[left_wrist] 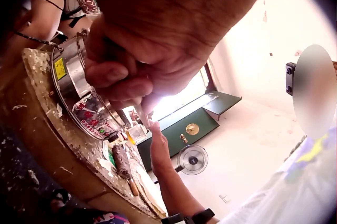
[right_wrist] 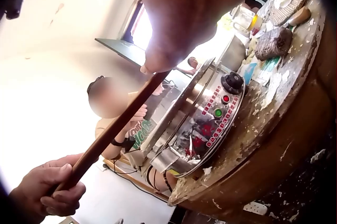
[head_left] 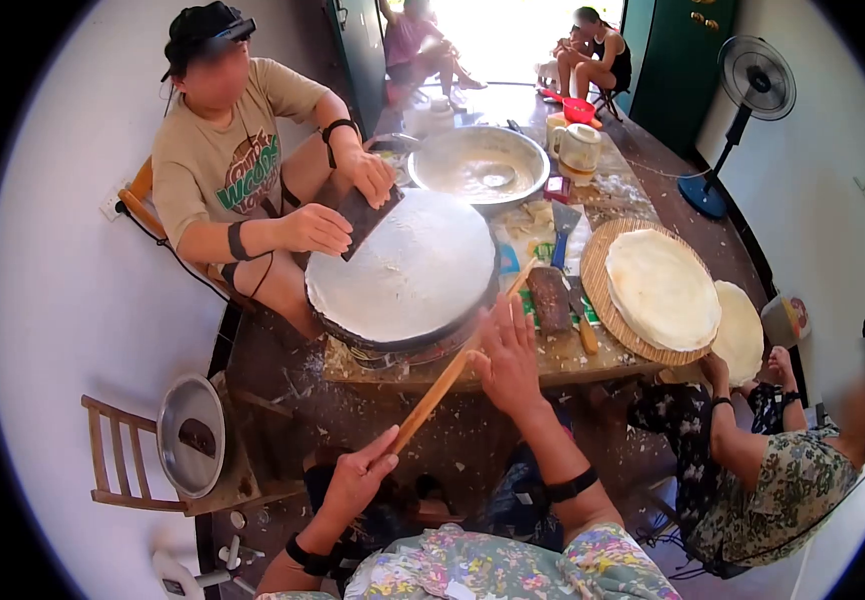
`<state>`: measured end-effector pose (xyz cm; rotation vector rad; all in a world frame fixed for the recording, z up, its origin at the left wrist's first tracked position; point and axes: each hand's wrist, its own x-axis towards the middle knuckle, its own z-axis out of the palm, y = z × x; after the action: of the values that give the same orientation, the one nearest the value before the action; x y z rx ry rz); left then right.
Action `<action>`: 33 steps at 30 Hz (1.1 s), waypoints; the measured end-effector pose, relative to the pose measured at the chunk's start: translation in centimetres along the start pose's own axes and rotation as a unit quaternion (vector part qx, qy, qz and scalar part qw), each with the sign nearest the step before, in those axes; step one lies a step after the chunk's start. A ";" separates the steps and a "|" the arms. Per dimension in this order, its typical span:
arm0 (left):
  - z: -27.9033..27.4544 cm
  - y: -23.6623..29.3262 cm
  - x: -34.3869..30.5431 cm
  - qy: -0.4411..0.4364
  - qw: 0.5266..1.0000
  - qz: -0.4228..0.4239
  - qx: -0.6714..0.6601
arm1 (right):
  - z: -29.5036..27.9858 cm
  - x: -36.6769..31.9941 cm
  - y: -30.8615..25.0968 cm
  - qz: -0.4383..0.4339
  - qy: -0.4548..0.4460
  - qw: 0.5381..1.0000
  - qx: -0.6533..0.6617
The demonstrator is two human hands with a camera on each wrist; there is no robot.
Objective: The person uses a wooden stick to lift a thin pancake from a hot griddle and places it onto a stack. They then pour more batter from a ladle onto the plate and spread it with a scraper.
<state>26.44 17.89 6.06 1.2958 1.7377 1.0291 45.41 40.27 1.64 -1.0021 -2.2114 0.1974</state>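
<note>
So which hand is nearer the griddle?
Right. The right hand is by the griddle, at its near rim; the left hand grips the stick farther back.

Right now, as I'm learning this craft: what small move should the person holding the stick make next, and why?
Probably slide the stick tip under the near edge of the flatbread. The left hand grips its end, the right hand steadies it at the griddle rim, and the sheet looks fully spread.

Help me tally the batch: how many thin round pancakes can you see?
3. The first pancake covers the griddle; the second pancake lies on the woven mat; the third pancake lies just right of the mat. More may be stacked under the second.
</note>
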 end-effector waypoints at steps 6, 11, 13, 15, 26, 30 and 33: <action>0.0 -0.3 0.4 -0.031 0.999 -0.012 0.001 | 0.4 -0.4 2.2 0.038 -0.001 0.999 -0.025; -0.1 -0.4 1.0 -0.040 0.999 -0.020 -0.005 | 0.5 0.0 2.5 0.044 -0.016 0.999 -0.025; -0.3 -0.1 1.3 -0.038 0.999 -0.018 -0.014 | 0.6 0.7 2.5 0.044 -0.021 0.999 -0.018; -0.7 -0.1 1.8 -0.036 0.999 -0.010 -0.008 | 0.9 1.5 2.4 0.040 -0.023 0.999 -0.012; -5.2 0.7 7.6 -0.032 0.996 -0.089 0.003 | 6.2 9.0 3.8 -0.035 -0.020 0.999 -0.010; -7.6 0.6 11.8 -0.018 0.998 -0.044 0.031 | 8.3 13.1 2.9 -0.021 -0.096 0.995 -0.009; -8.5 1.0 15.2 -0.033 0.996 -0.052 0.068 | 9.9 15.4 3.0 0.003 -0.139 0.990 -0.009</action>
<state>15.78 31.29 9.13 1.2924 1.8314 0.8114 33.67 54.61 1.14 -1.0434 -2.4642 0.3377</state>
